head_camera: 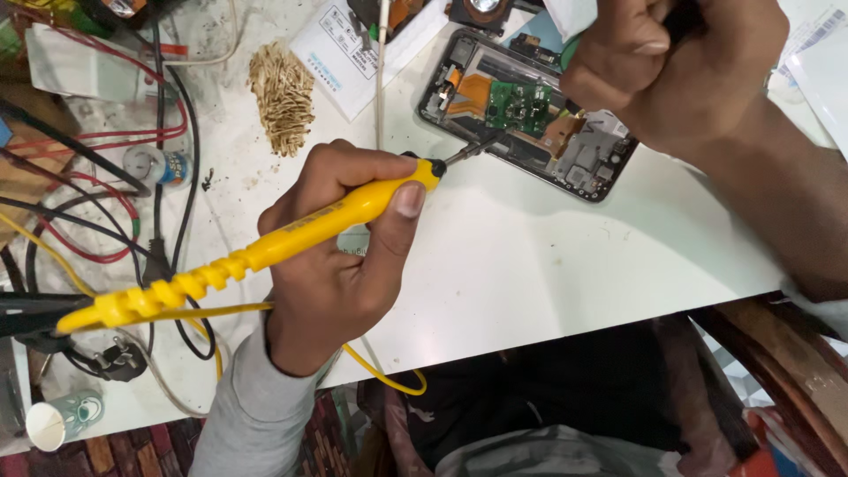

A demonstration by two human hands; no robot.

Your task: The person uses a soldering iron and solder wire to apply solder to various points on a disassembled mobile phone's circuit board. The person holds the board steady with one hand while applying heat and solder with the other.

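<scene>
Left hand (pixel 340 265) is closed around a yellow soldering iron (pixel 256 256), its tip set at the opened phone (pixel 530 115), while the right hand (pixel 680 66) is fisted above the phone.

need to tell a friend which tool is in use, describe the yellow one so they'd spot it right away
On the white table, find the opened phone near the far edge. The left hand holds a soldering iron whose tip points at the phone. It is the only bright yellow tool, with a spiral-ribbed end and a yellow cord.
</scene>
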